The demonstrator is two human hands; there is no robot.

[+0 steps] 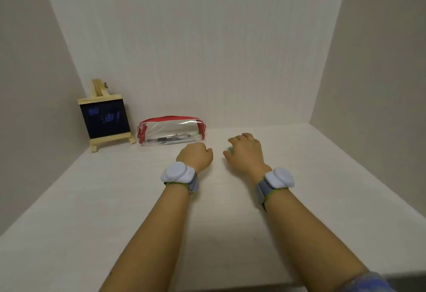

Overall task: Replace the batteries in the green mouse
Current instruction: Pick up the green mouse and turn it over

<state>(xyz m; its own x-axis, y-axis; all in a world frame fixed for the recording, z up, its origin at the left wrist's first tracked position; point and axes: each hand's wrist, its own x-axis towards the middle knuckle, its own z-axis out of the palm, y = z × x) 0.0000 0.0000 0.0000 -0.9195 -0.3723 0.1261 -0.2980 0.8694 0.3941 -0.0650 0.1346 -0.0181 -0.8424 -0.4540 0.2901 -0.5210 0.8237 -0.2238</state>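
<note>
My right hand (245, 151) lies palm down on the white tabletop (138, 199), its fingers curved over a small object. Only a pale green sliver of that object, the green mouse (229, 148), shows at the hand's left edge between thumb and forefinger. My left hand (194, 155) rests a short way to the left of it, curled into a fist with the fingers turned away from me; nothing shows inside it. No batteries are visible. Both wrists carry white sensor pods on grey straps.
A clear pencil case with red trim (171, 130) lies just behind my left hand against the back wall, with pens inside. A small chalkboard on a wooden easel (105, 118) stands in the back left corner. White walls close in the back and both sides.
</note>
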